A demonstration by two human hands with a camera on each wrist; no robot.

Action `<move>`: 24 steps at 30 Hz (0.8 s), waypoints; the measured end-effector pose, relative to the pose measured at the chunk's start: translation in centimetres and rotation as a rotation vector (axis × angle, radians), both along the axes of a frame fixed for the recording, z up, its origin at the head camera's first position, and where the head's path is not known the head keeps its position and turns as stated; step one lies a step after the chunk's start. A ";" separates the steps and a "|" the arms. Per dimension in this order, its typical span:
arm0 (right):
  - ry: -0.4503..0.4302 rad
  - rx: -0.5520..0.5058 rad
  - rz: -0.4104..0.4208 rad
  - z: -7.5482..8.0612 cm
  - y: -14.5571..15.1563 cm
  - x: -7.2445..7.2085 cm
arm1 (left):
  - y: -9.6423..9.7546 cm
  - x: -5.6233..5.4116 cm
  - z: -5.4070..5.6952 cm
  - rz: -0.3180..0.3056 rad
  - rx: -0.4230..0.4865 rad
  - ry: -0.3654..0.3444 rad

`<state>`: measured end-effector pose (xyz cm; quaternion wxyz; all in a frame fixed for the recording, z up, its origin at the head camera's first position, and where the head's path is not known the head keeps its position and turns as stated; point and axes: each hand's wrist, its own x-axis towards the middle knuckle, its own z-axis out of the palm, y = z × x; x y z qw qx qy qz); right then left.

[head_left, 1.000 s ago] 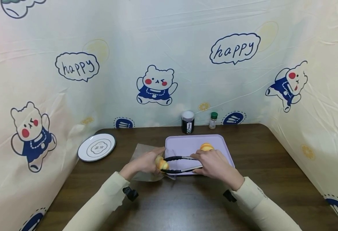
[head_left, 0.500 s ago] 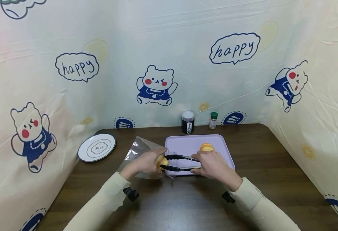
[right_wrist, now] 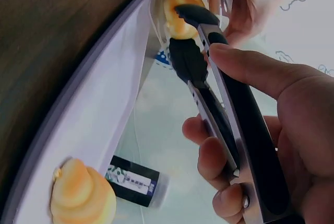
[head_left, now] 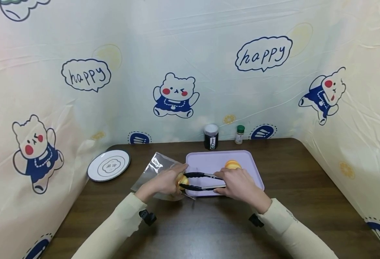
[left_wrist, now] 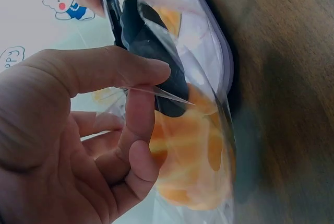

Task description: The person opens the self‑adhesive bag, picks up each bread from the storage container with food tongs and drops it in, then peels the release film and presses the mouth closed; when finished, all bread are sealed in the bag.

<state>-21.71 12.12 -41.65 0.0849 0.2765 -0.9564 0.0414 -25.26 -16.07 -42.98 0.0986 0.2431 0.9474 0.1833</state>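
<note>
My left hand (head_left: 168, 181) pinches the edge of a clear plastic bag (left_wrist: 169, 96) between thumb and fingers. Inside the bag's mouth sits a striped bread roll (left_wrist: 190, 156), golden and pale yellow. My right hand (head_left: 241, 183) holds kitchen tongs (right_wrist: 235, 114) with black tips and metal arms. Those tips are right at the roll (right_wrist: 180, 20), a little apart, beyond the left edge of the lilac tray (head_left: 206, 157). In the head view the left fingers partly hide this roll. A second bread roll (right_wrist: 83, 195) lies on the tray, partly behind my right hand in the head view.
A white plate (head_left: 108, 165) with a printed drawing lies at the table's left. Behind the tray stand a black jar with a pale lid (head_left: 211, 137) and a small green-capped bottle (head_left: 240, 135). A printed cloth (head_left: 177, 43) hangs round the table (head_left: 202, 230).
The bag's far end has spread and risen towards the left. The roll has gone slightly deeper behind my left fingers, and the tongs' arms have come closer together.
</note>
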 end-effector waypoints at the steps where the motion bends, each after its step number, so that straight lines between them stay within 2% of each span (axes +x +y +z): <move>1: -0.013 -0.008 -0.008 0.0 -0.1 0.0 | 0.0 0.0 0.0 0.000 -0.002 -0.004; 5: -0.013 -0.014 -0.016 -0.2 -0.3 0.1 | -0.1 -0.1 0.0 -0.003 -0.008 0.012; 11: 0.078 0.030 0.031 -0.4 -0.2 0.1 | -0.5 -0.3 -0.1 -0.001 0.003 0.091; 15: 0.120 0.037 0.044 -0.5 0.0 0.0 | -0.8 -0.2 0.2 0.008 -0.028 0.107; 20: 0.104 0.007 0.018 -0.8 0.0 0.1 | -1.0 -0.1 0.9 0.004 -0.047 0.084; 24: 0.080 0.004 -0.008 -0.9 -0.1 0.3 | -1.2 0.0 1.1 -0.003 -0.081 0.115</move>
